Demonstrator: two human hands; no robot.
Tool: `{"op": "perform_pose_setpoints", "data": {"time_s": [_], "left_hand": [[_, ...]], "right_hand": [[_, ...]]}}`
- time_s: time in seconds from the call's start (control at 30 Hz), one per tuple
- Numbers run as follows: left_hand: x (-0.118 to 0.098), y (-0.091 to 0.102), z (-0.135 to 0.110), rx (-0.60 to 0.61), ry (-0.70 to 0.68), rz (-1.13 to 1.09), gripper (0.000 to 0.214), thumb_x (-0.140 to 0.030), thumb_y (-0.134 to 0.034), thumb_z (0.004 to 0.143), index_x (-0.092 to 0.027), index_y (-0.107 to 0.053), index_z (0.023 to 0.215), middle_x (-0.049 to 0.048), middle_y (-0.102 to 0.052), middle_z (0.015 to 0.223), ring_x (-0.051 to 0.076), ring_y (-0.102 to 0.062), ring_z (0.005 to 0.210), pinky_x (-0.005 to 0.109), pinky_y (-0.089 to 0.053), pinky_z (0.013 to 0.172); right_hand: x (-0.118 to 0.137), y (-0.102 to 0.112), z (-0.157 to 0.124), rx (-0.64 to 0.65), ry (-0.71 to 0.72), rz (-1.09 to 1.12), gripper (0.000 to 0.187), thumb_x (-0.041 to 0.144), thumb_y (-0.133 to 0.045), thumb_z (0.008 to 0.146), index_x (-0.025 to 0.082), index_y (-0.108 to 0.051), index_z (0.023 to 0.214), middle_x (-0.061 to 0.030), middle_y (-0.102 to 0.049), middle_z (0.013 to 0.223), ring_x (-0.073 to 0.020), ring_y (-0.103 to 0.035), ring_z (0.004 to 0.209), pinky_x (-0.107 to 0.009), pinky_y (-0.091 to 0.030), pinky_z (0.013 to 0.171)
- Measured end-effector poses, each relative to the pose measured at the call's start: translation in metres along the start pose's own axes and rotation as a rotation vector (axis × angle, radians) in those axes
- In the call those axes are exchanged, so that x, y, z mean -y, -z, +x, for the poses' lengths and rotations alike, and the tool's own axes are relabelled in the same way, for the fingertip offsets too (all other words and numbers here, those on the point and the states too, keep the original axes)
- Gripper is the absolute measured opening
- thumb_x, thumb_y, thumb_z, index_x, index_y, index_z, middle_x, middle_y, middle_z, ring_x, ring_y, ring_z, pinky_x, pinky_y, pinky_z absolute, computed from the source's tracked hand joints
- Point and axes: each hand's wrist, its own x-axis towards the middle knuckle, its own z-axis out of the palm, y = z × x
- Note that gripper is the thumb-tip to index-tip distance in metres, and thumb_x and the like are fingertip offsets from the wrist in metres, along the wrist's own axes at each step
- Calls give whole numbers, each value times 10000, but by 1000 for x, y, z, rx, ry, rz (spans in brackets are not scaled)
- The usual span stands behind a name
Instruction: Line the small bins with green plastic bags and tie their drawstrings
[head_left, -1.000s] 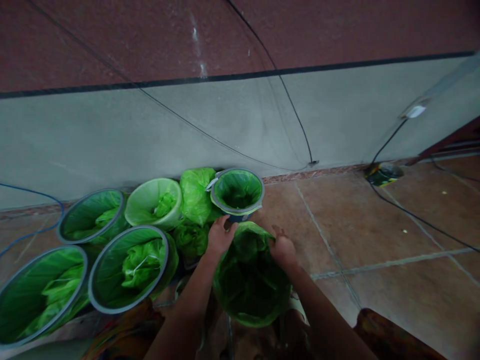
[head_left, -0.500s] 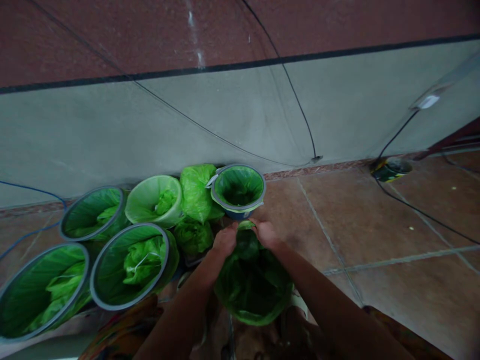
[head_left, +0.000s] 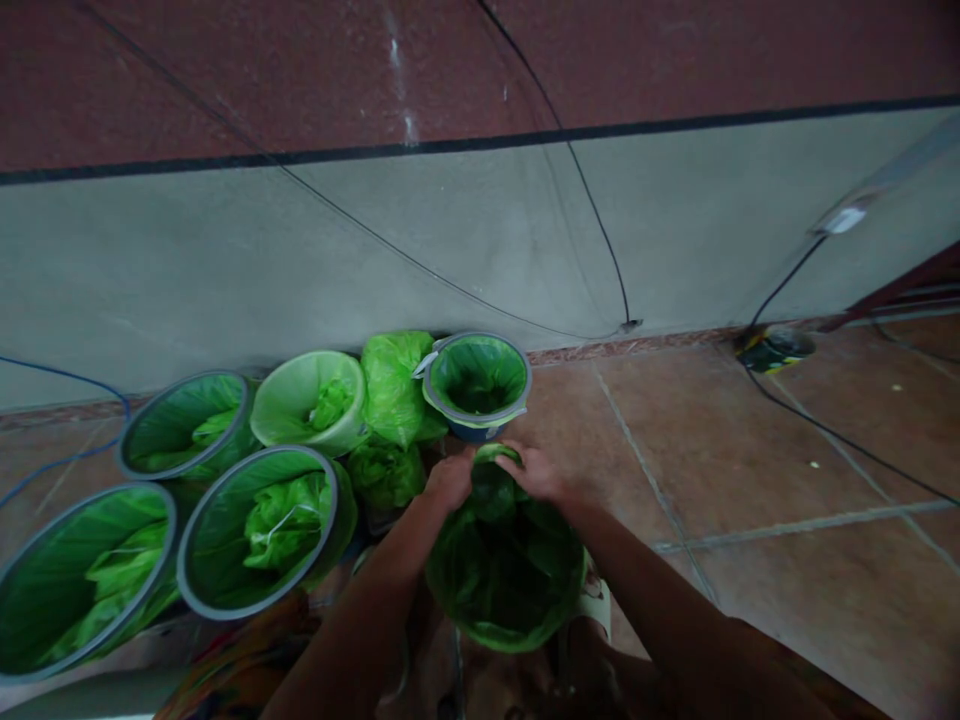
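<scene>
Head view: Both forearms reached forward and down from the lower edge, converging on a green liner (head_left: 504, 590). The liner lay low in front of the person, its wide mouth facing up; whether a bin stood beneath it could not be told. The left hand (head_left: 450, 482) gripped the far edge of the liner from the left. The right hand (head_left: 538, 474) gripped the same edge from the right, thumb laid over it. Both grips were closed on the film, near each other, with a small fold of rim between them.

Just beyond the hands, a dark blue bin (head_left: 480, 433) stood by the wall (head_left: 225, 270), grey-rimmed and lined in green. To its left sat a bulging light-green bag (head_left: 397, 390), with a darker green bag (head_left: 386, 472) in front of it. Farther left: a pale green bin (head_left: 279, 412) and three grey-rimmed bins, one behind (head_left: 161, 425) and two in front (head_left: 214, 525) (head_left: 45, 570), all with crumpled green film inside. A white tie crossed the bundle (head_left: 289, 525) in the nearer front one. Tiled floor (head_left: 810, 590) extended right; a dark container (head_left: 776, 348) stood near the wall there.
</scene>
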Motion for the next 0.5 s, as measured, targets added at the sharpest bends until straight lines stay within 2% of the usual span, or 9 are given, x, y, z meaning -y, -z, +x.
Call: {"op": "perform_pose_setpoints", "data": {"time_s": [0.17, 0.3, 0.4, 0.5], "left_hand": [[2, -1, 1, 10, -21, 8, 348, -136, -389, 893, -170, -459, 1233, 133, -710, 997, 246, -683, 987, 332, -511, 838], [2, -4, 3, 1, -16, -7, 347, -141, -379, 911, -148, -460, 1249, 137, -705, 1018, 247, -681, 990, 343, -509, 855], [1, -2, 1, -32, -29, -49, 373, -184, -376, 939, -137, -451, 1301, 155, -672, 1145, 241, -654, 1064, 358, -484, 929], [8, 3, -7, -154, -40, -205, 494, -287, -488, 915, -134, -412, 1379, 161, -569, 1344, 244, -551, 1233, 373, -404, 1055]], "right_hand": [[6, -9, 8, 7, -140, -152, 414, 463, -395, 968, 221, -620, 1216, -114, -721, 1094, -219, -668, 1016, -294, -459, 868], [8, -12, 11, 1, -166, -210, 426, 486, -383, 965, 234, -617, 1218, -107, -725, 1076, -222, -671, 1003, -300, -462, 848], [8, -11, 9, -3, -168, -197, 420, 463, -387, 967, 220, -620, 1218, -116, -720, 1092, -236, -666, 1017, -316, -462, 866], [7, -8, 2, -19, -140, -131, 413, 419, -440, 953, 193, -591, 1263, -124, -707, 1124, -241, -655, 1044, -321, -462, 896]]}}
